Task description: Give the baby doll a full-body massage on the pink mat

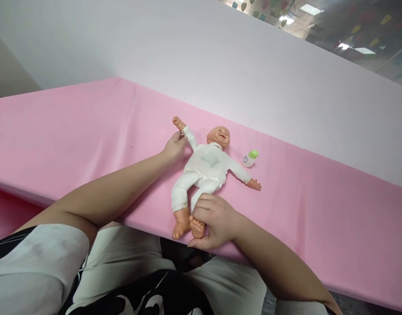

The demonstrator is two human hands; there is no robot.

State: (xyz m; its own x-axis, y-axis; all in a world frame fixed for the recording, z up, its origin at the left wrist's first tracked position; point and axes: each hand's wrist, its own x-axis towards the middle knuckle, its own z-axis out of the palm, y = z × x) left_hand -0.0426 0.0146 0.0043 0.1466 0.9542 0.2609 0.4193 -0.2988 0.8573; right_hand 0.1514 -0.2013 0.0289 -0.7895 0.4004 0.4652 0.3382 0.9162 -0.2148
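Right hand (217, 218): you're clasping the doll's (209, 164) foot (197, 227) | left hand (175, 148): you're touching its sleeve (191, 139) (can't tell how firmly) | doll lying beyond right hand

A single head-worn camera looks forward and down from above the lap (118, 251), which lies nearer than the left hand (175, 148) and right hand (217, 218). Both come close to mid-view, their forearms (122, 187) running back toward the lens; the bench (279, 210) spreads slantwise either side of them, the wall (174, 57) rising beyond.
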